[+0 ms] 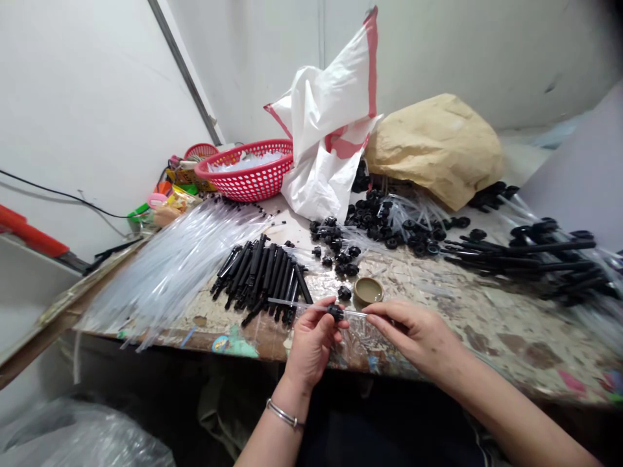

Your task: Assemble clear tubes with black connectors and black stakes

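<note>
My left hand [316, 334] is closed around a small black plastic fitting [335, 312], held between thumb and fingers. A thin clear tube [296, 303] sticks out of the fitting to the left, over the black tubes. My right hand [413, 327] pinches a clear tube [355, 314] that comes out of the fitting's right side. Just beyond my hands, a small round dish [368, 291] holds a clear liquid. Beside the dish lies a loose black fitting [344, 293]. A pile of short black tubes [263, 275] lies left of my hands.
Long clear tubes [165, 266] are heaped at the left. Behind stand a red basket [248, 181], a white sack [326, 143] and a crumpled brown paper bag [433, 146]. Black fittings with tubes [413, 227] and black rods [525, 259] spread over the worn table's [491, 340] right side.
</note>
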Demonstrator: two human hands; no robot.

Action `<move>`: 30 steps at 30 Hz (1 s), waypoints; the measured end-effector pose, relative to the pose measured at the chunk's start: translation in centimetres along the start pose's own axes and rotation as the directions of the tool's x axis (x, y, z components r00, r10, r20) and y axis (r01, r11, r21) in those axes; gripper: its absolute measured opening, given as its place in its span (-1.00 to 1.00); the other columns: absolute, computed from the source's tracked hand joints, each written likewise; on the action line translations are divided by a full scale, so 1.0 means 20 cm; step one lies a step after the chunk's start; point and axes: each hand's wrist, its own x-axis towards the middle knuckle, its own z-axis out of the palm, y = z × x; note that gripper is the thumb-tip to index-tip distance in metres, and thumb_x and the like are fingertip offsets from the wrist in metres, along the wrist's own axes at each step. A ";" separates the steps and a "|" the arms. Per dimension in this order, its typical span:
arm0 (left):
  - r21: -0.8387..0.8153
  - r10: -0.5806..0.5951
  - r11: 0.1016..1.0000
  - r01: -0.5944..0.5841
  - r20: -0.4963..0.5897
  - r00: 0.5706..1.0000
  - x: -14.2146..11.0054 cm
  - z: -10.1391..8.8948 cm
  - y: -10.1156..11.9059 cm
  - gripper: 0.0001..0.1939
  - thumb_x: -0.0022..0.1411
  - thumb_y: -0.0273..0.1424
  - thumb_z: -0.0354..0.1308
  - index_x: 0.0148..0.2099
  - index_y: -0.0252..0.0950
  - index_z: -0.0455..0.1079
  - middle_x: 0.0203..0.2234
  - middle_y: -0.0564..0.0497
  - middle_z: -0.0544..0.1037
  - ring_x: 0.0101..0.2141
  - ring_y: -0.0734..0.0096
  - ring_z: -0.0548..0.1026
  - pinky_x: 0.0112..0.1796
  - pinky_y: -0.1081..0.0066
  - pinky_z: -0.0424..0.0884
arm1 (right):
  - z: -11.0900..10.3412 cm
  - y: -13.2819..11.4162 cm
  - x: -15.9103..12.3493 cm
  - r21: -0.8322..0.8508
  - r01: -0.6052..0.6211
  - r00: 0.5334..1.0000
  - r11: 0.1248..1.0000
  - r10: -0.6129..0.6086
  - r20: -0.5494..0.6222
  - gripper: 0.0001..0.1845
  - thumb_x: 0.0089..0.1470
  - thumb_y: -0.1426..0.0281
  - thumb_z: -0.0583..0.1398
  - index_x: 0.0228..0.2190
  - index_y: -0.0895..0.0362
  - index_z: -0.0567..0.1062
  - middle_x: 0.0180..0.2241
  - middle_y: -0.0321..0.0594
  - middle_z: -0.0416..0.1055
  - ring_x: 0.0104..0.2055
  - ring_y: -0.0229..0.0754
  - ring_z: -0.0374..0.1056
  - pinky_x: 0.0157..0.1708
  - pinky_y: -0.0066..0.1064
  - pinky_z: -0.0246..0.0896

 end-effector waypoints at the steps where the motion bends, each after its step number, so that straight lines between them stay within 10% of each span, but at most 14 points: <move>1: -0.004 -0.004 1.000 0.004 -0.002 1.000 0.00 0.00 0.00 -0.64 -0.10 -0.35 0.37 -0.19 -0.28 0.50 -0.35 -0.04 0.58 -0.48 0.51 0.51 -0.55 0.62 0.31 | 0.00 0.00 0.00 -0.003 0.001 1.000 1.000 -0.001 0.001 -0.77 0.13 0.33 0.06 -0.27 0.05 0.51 -0.33 -0.24 0.49 -0.30 -0.23 0.40 -0.30 -0.42 0.29; 30: 0.198 -0.103 0.977 0.081 0.101 0.990 0.00 0.00 -0.01 -0.74 -0.03 -0.49 0.31 -0.21 -0.33 0.51 -0.53 0.02 0.57 -0.53 0.48 0.52 -0.54 0.58 0.34 | 0.06 -0.01 0.00 -0.094 0.054 0.980 0.994 -0.035 0.198 -0.68 0.19 0.36 -0.06 -0.40 0.14 0.45 -0.47 -0.18 0.37 -0.41 -0.20 0.31 -0.39 -0.37 0.18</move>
